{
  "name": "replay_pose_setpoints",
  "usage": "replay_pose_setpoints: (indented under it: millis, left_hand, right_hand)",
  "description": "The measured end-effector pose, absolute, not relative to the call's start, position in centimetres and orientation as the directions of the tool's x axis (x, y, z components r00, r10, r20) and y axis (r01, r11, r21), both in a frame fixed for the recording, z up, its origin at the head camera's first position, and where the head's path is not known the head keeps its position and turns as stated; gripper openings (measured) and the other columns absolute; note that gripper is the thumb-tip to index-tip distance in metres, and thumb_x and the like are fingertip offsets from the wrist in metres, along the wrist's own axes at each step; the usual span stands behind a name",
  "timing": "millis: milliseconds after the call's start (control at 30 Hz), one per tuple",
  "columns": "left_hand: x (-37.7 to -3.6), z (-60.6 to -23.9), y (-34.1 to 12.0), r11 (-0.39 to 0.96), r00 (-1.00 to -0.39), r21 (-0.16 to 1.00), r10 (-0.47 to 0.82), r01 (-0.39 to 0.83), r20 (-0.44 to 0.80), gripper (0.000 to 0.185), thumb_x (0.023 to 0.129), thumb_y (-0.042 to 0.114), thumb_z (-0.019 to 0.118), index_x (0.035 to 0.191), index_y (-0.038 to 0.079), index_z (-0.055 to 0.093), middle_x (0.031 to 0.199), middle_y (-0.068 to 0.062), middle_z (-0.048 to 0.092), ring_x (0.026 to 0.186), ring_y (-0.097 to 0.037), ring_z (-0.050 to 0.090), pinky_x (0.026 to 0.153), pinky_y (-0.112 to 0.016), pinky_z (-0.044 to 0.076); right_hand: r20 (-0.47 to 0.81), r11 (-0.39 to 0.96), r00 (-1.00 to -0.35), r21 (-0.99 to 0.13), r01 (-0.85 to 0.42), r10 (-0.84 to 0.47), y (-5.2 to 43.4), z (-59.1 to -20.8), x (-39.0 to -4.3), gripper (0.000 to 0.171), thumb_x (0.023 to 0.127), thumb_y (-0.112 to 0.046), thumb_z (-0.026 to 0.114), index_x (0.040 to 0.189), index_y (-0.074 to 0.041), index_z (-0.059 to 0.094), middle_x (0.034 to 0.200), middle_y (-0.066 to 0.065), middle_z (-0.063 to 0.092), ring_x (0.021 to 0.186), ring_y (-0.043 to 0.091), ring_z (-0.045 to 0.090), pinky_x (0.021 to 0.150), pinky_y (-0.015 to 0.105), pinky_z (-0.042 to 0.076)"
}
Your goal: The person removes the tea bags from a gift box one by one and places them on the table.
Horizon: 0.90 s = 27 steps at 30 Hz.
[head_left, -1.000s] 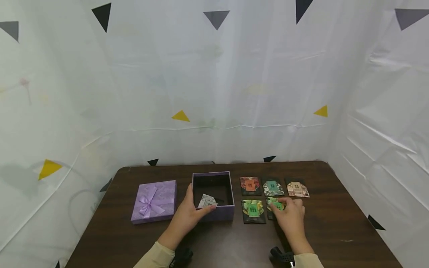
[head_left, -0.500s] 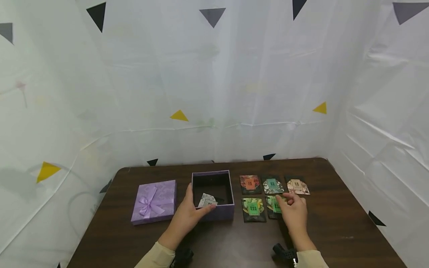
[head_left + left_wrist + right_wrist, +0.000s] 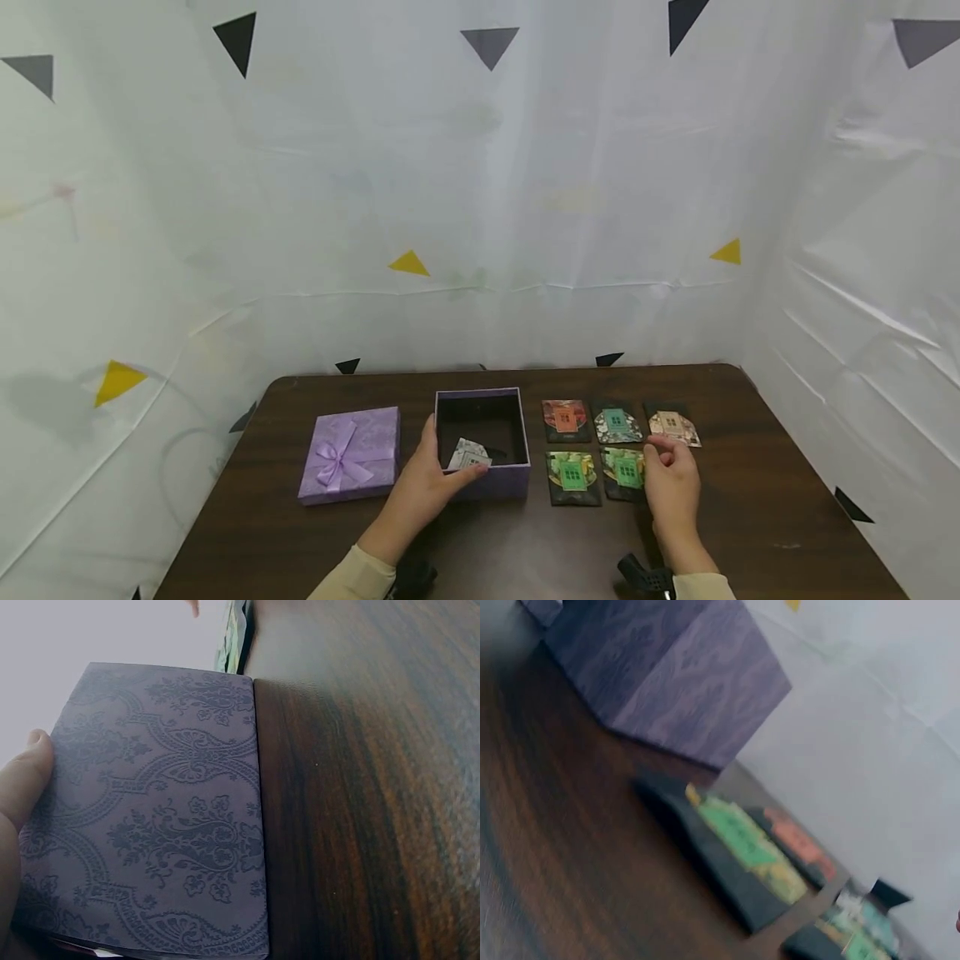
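Observation:
My left hand (image 3: 420, 487) grips the open purple box (image 3: 491, 483), its thumb over the front rim and the other fingers at the left side. In the left wrist view the box's patterned wall (image 3: 172, 817) fills much of the picture. Inside the box lies a white-and-grey printed sachet (image 3: 468, 454). My right hand (image 3: 672, 492) hovers or rests at the right edge of a green sachet (image 3: 624, 473), fingers loosely bent, nothing visible in them. Its fingertips reach just below a beige sachet (image 3: 672, 424). Another green sachet (image 3: 573, 477) lies to the left.
A red sachet (image 3: 566, 420) and a teal one (image 3: 617, 422) lie flat in the back row. The purple lid (image 3: 351, 456) with a ribbon bow sits left of the box. All are on a dark wooden table (image 3: 750, 500) before a white curtain (image 3: 480, 183).
My right hand has slid off the right-hand green sachet toward the right, and that sachet now shows more fully. The left hand and box stay put; the head view has shifted slightly.

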<state>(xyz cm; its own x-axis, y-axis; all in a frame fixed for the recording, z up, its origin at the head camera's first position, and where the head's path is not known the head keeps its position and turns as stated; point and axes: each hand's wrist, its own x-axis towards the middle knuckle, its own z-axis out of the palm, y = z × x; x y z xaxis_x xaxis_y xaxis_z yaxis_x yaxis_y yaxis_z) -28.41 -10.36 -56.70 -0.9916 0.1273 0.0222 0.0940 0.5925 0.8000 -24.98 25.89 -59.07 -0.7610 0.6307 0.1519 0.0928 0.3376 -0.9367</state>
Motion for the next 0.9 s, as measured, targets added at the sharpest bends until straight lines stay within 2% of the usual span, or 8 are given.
replay_pose_setpoints:
  millis: [167,300,433,567,733,900]
  left_hand:
    - [-28.2,-56.8,-10.4,0.602,-0.992,0.792,0.127,0.098,0.026,0.136,0.083,0.070,0.086,0.176,0.007,0.009,0.178,-0.024,0.028,0.156,-0.046,0.045,0.124,-0.065,0.040]
    - [-28.2,-56.8,-10.4,0.596,-0.992,0.797,0.127,0.100,0.030,0.134,0.085,0.066,0.087,0.176,0.008,0.009,0.178,-0.024,0.027,0.156,-0.047,0.045,0.124,-0.065,0.040]
    - [-28.2,-56.8,-10.4,0.593,-0.991,0.797,0.131,0.109,0.038,0.132,0.086,0.063,0.087,0.176,0.007,0.009,0.178,-0.025,0.027,0.156,-0.047,0.044,0.124,-0.066,0.039]
    - [-28.3,-56.9,-10.5,0.590,-0.989,0.798,0.137,0.122,0.050,0.133,0.085,0.066,0.087,0.175,0.006,0.010,0.177,-0.026,0.029,0.156,-0.046,0.045,0.124,-0.065,0.040]
    - [-28.6,-57.2,-10.5,0.561,-0.983,0.810,0.153,0.168,0.098,0.129,0.085,0.064,0.088,0.175,0.008,0.013,0.174,-0.025,0.037,0.153,-0.044,0.050,0.124,-0.064,0.041]
    - [-28.8,-57.2,-10.5,0.486,-0.966,0.839,0.198,0.246,0.169,0.114,0.087,0.051,0.092,0.171,0.019,0.022,0.157,-0.015,0.058,0.133,-0.038,0.066,0.115,-0.062,0.050]
  right_hand:
    - [0.183,0.284,-0.775,-0.959,-0.005,0.605,24.9,-57.0,-24.6,0.017,0.110,-0.011,0.062,0.121,0.000,0.069,0.089,-0.003,0.056,0.073,0.008,0.049,0.063,0.025,0.042]
    - [0.160,0.244,-0.846,-0.969,-0.037,0.509,22.9,-54.0,-24.7,0.019,0.113,-0.018,0.061,0.122,-0.002,0.068,0.098,0.001,0.056,0.081,0.013,0.050,0.069,0.026,0.043]
    - [0.132,0.217,-0.927,-0.975,-0.057,0.350,20.3,-51.2,-25.6,0.020,0.113,-0.021,0.062,0.123,-0.004,0.067,0.105,0.003,0.060,0.092,0.014,0.054,0.078,0.027,0.046]
    - [0.097,0.104,-0.990,-0.991,-0.087,0.098,17.8,-49.7,-27.1,0.020,0.112,-0.016,0.064,0.123,0.001,0.065,0.105,0.007,0.067,0.095,0.020,0.065,0.083,0.028,0.056]
    - [0.059,-0.078,-0.980,-0.996,-0.045,-0.189,14.7,-49.8,-28.9,0.021,0.112,-0.013,0.062,0.123,0.006,0.061,0.099,0.008,0.069,0.096,0.028,0.072,0.091,0.037,0.062]
    - [0.048,-0.138,-0.950,-0.990,-0.006,-0.307,12.1,-49.5,-30.6,0.025,0.113,-0.015,0.060,0.126,0.007,0.060,0.098,0.005,0.069,0.094,0.025,0.073,0.091,0.038,0.062]
